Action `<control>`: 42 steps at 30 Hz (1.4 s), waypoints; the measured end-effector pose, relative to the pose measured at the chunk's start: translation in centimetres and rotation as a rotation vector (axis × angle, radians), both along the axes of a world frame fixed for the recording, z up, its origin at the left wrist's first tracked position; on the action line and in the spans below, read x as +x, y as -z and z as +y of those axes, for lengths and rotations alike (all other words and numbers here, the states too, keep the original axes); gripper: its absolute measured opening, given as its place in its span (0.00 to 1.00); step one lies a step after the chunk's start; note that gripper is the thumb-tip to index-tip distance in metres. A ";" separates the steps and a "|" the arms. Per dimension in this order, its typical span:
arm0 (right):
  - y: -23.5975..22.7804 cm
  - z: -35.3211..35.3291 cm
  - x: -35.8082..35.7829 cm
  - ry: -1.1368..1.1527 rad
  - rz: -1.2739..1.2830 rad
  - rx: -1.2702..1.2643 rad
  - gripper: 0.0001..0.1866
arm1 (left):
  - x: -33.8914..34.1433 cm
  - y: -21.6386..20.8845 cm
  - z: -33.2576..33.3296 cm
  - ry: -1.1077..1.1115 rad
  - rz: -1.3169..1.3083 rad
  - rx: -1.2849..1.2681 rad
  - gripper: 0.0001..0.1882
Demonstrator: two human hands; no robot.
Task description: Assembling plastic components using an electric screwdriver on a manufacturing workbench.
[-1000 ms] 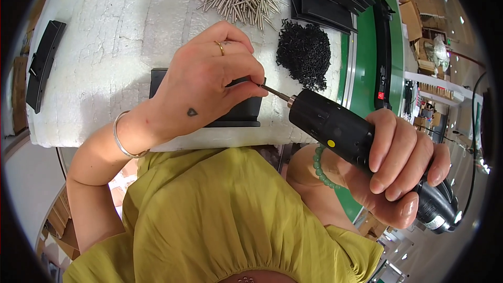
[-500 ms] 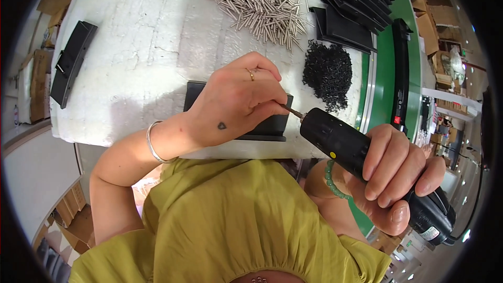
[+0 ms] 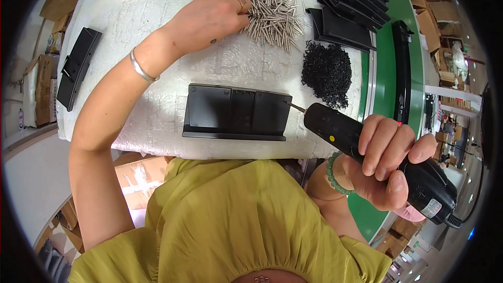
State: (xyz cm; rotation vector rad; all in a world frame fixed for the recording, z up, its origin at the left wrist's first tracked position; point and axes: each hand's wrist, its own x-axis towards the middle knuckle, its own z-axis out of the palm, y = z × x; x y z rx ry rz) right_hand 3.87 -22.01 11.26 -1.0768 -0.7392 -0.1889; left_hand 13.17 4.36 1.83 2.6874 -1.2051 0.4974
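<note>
My left hand (image 3: 209, 18) is at the left side of a pile of thin metal pins (image 3: 277, 21), its fingers curled down among them. The fingertips are partly hidden, so what they pinch is unclear. Wrapped around a black electric screwdriver (image 3: 335, 130) is my right hand (image 3: 390, 160). The screwdriver's bit points left, with a small dark tip by the right edge of a flat black part (image 3: 222, 110). That part has a raised lip along its near side and lies in front of me.
Right of the pins lies a heap of small black screws (image 3: 327, 73). Similar black parts (image 3: 353, 0) are stacked at the far right. Another black part (image 3: 78, 68), with a pin standing out, rests at the left. A long black bar (image 3: 402, 68) lies on the green surface (image 3: 385, 73).
My left hand has left the screwdriver's tip and moved far and left to the metal pins, uncovering the black part. My right hand and screwdriver have shifted only slightly.
</note>
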 end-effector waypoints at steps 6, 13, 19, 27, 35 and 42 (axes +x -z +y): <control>0.1 -0.4 0.1 -0.018 -0.025 -0.058 0.13 | -1.1 -1.0 0.0 -0.093 0.030 -0.236 0.04; 0.2 0.5 0.3 -0.036 0.022 -0.037 0.14 | -4.6 -1.4 -0.3 -0.234 0.362 -0.829 0.08; 0.8 2.1 0.3 -0.110 0.026 -0.074 0.15 | -12.1 -1.2 -2.0 -0.259 0.432 -0.647 0.08; 1.7 3.3 0.9 -0.249 0.001 -0.247 0.17 | -13.5 0.0 -2.9 -0.285 0.336 -0.680 0.11; 1.3 3.6 0.8 -0.254 0.036 -0.255 0.17 | -13.7 0.1 -2.8 -0.279 0.336 -0.668 0.09; 2.0 4.2 1.1 -0.266 0.021 -0.258 0.17 | -13.6 0.3 -3.0 -0.293 0.318 -0.698 0.10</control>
